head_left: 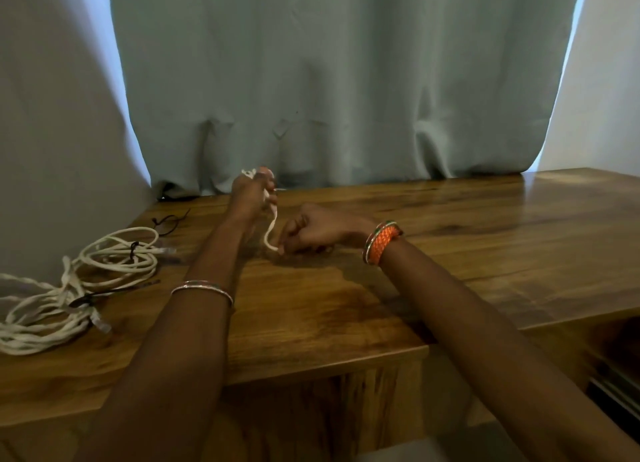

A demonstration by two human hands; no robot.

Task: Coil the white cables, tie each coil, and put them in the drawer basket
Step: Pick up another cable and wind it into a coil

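A short length of white cable point(272, 226) hangs between my two hands over the middle of the wooden table point(467, 226). My left hand point(251, 193) is raised near the curtain and grips the cable's upper part. My right hand point(311, 231) rests low on the table and pinches the cable's lower end. On the table's left lies a coiled white cable point(119, 252) with a dark tie around it. A second, looser bundle of white cable point(41, 314), also crossed by a dark tie, sits at the left edge. No drawer basket is in view.
A loose dark tie point(169, 221) lies near the table's back left corner. A grey-blue curtain point(346, 80) hangs right behind the table. The table's front edge point(311, 368) runs below my forearms, with an open recess at the lower right point(609, 350).
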